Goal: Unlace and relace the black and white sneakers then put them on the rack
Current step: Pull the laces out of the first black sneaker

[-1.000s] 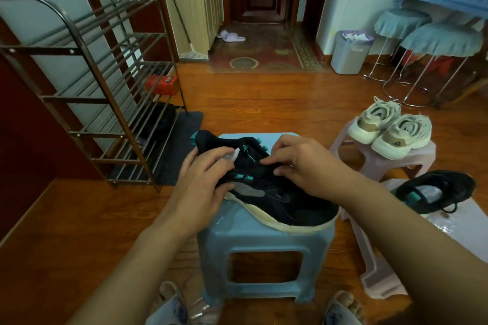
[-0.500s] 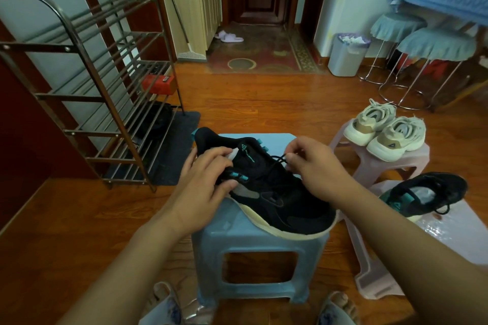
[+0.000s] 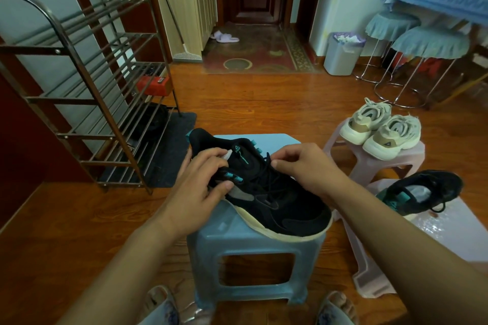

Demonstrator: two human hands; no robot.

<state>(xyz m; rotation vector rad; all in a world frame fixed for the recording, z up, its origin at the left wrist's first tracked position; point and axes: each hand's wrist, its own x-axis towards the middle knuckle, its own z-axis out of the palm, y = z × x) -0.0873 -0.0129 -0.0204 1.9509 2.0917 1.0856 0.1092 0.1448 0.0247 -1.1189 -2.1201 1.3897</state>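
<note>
1. The sneaker (image 3: 264,192) lies across the blue stool (image 3: 253,245), toe over its near right corner, heel at the far left edge.
2. The left hand (image 3: 200,187) grips the collar side; the right hand (image 3: 303,166) pinches the lace (image 3: 266,163) above the tongue.
3. It looks light, with a soft upper and limp lace: steady the firm sole and pull the lace near the eyelets.
4. The toe overhangs the stool, so a hard tug could tip it off.
5. Open floor lies between the stool and the rack (image 3: 79,87) on the left; its shelves look mostly free.
</note>
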